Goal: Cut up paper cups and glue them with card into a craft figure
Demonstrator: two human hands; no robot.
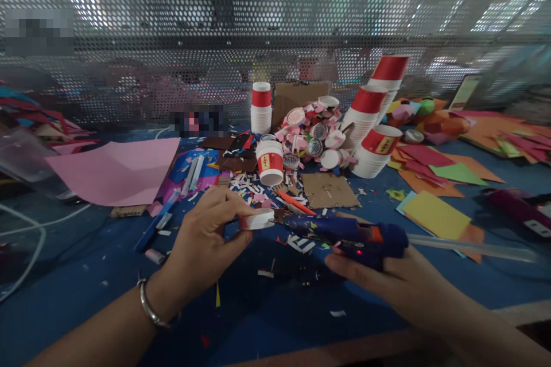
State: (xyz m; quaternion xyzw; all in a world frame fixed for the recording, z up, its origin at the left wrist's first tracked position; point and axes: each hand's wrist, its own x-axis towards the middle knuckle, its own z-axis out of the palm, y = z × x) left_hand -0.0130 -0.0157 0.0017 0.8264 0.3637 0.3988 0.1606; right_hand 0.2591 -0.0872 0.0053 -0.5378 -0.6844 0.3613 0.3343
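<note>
My left hand (204, 241) pinches a small white cup piece with a red edge (257, 219) between thumb and fingers, held sideways over the blue table (86, 292). My right hand (387, 281) grips a dark blue glue gun (344, 235); its nozzle points left and meets the cup piece. A clear glue stick (469, 246) juts out of the gun's back to the right. A red-and-white paper cup (270, 162) stands upside down just beyond the hands.
Stacks of red-and-white cups (374, 126), a heap of cup lids and pink scraps (312, 132), a cardboard square (329, 190), pink paper (118, 169), coloured sheets (434, 212) and paper snippets litter the table. A perforated metal screen (275, 23) stands behind.
</note>
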